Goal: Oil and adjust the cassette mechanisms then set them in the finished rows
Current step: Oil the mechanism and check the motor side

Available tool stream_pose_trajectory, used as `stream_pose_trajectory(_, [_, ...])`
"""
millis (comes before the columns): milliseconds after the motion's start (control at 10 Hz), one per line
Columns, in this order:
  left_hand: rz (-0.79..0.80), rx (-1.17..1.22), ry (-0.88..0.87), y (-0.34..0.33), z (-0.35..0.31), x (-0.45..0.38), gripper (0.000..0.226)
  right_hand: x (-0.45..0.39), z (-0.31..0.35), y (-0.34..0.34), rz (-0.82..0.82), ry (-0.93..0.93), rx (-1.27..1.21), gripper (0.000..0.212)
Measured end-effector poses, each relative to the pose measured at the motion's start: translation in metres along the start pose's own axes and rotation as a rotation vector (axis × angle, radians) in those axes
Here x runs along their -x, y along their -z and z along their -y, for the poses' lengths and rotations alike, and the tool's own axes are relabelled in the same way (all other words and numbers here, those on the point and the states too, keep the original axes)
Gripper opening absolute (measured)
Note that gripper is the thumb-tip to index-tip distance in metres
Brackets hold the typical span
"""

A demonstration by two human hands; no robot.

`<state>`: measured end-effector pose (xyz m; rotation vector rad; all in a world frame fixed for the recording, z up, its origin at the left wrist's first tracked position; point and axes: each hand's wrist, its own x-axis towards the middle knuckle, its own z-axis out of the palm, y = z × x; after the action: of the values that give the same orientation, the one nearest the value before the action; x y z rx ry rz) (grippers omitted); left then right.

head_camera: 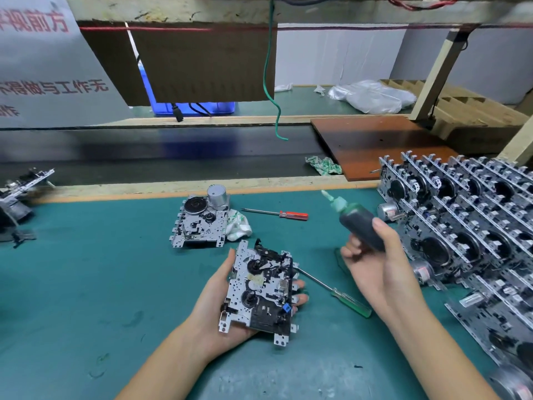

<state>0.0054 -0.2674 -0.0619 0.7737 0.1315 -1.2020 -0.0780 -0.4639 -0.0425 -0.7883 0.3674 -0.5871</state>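
My left hand [222, 307] cradles a cassette mechanism [259, 290]; my right hand [375, 255] grips the unlabelled oil bottle [360, 223].

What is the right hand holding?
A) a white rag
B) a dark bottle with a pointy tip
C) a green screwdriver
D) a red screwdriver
B: the right hand grips the dark bottle, its tip pointing up and left, while both screwdrivers and the rag lie on the mat.
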Motion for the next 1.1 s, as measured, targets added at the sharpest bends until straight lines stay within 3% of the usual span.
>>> stream_pose_trajectory(100, [0.001,0.008,-0.003,0.001,0.001,0.000,0.083,0.002,-0.006,-0.004,-0.019,-0.072,-0.046,0.016])
stream_pose_trajectory(400, [0.003,0.017,0.000,0.003,0.001,0.000,0.077,0.015,-0.008,-0.003,-0.048,0.101,0.394,0.035])
stream_pose_trajectory(700, [0.028,0.079,0.038,0.007,0.001,-0.002,0.076,0.016,-0.004,-0.003,-0.072,0.136,0.520,0.027])
stream_pose_trajectory(900, [-0.110,0.082,-0.018,0.026,0.007,-0.015,0.079,0.016,-0.005,-0.004,-0.069,0.120,0.527,0.033])
stream_pose_trajectory(1100, [-0.106,0.089,-0.012,0.026,0.008,-0.016,0.080,0.016,-0.007,-0.004,-0.068,0.125,0.569,0.027])
